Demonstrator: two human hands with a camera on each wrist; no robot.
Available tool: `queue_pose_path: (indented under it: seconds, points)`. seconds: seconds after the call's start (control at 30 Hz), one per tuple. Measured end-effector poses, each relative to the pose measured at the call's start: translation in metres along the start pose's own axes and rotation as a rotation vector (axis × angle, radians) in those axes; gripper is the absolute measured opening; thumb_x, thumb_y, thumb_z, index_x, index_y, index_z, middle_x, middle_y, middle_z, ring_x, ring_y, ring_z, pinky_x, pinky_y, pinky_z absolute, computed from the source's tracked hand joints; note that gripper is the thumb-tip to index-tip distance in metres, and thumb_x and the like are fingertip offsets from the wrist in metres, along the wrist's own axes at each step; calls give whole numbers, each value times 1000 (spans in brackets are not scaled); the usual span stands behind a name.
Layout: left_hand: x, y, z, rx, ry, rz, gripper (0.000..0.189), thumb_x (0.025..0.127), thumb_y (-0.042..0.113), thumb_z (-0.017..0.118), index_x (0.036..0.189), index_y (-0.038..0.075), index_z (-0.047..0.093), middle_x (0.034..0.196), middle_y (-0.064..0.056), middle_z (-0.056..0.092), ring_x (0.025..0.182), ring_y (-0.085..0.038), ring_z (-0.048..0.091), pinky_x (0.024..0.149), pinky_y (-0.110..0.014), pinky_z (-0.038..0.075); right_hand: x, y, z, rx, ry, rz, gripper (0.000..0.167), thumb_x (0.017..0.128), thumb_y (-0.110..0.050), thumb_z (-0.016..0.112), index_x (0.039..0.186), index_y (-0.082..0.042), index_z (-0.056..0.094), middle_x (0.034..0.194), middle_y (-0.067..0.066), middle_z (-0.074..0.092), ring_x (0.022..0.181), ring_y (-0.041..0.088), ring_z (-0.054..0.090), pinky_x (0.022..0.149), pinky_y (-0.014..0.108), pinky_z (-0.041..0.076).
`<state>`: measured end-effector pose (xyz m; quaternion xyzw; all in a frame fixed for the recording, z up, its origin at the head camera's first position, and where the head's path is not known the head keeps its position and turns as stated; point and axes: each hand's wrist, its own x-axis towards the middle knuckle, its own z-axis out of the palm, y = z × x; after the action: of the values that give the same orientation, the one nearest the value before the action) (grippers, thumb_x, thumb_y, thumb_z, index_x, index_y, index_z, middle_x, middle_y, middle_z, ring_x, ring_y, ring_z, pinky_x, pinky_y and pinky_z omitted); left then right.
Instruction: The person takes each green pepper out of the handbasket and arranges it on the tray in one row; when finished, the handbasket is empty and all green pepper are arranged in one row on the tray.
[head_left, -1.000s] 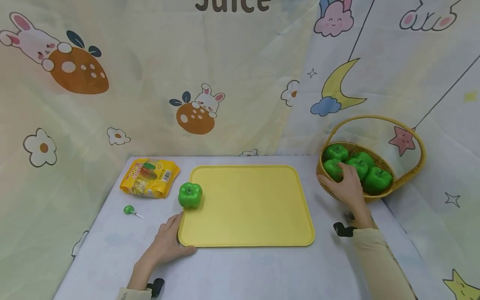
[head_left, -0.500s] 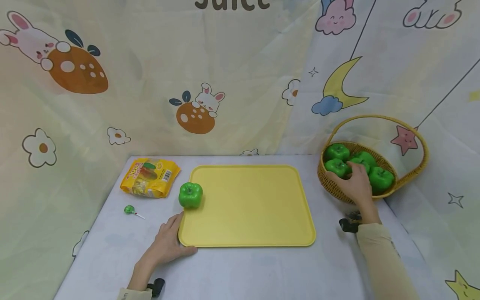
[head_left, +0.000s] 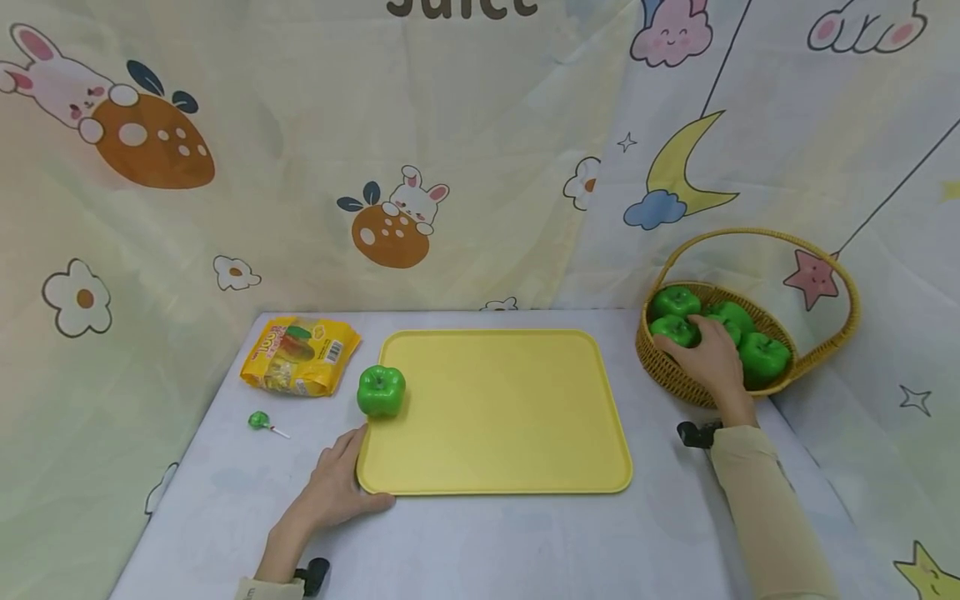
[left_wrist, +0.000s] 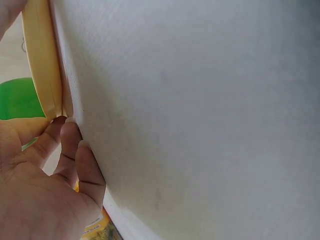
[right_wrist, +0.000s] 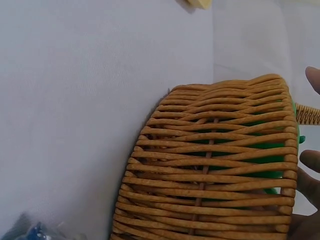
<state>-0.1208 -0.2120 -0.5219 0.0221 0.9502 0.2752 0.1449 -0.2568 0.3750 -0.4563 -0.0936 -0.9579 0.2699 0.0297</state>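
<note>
My left hand (head_left: 330, 483) holds the near left corner of a yellow tray (head_left: 495, 408), thumb along the front edge and fingers at the left side. In the left wrist view its bent fingertips (left_wrist: 71, 125) are at the tray's rim (left_wrist: 44, 60). A green bell pepper (head_left: 381, 391) sits on the tray's left edge. At the far right, several green bell peppers lie in a wicker basket (head_left: 678, 379). My right hand (head_left: 708, 358) reaches over the basket's near rim, thumb and fingers around one front bell pepper (head_left: 675, 331); the right wrist view mostly shows the basket's woven side (right_wrist: 210, 165).
A yellow candy bag (head_left: 300, 356) lies at the back left, with a green lollipop (head_left: 259, 420) in front of it. The basket's tall handle (head_left: 750, 232) arches above the peppers. A printed cloth backdrop (head_left: 480, 167) stands behind the white table (head_left: 510, 550).
My right hand has shifted slightly right and up within the basket and closed in around the front bell pepper. My left hand and the tray stay in place.
</note>
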Motion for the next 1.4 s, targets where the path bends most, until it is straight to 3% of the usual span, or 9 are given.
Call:
queue_pose_path:
  seconds: [0.67,0.97,1.4]
  points:
    - [0,-2,1,7,13,24,129,63,67,84,161,12,20,161,-12,33,128,-32,44,106,-57,44,18,5,1,-89,-109,-63,102,93,-70,51,158,3,20,160,38,13,141,63,20,106,79,25]
    - [0,-2,-1,9,13,28,129,64,68,84,161,11,19,162,-14,32,132,-34,43,108,-60,42,19,6,4,-93,-73,-87,94,97,-67,45,157,2,24,159,37,21,141,61,23,108,77,26]
    - [-1,-1,-1,4,15,30,128,64,67,84,161,10,20,161,-15,32,135,-40,41,109,-62,41,14,1,-2,-91,-8,-116,90,97,-64,49,155,2,29,157,35,26,138,61,28,104,78,29]
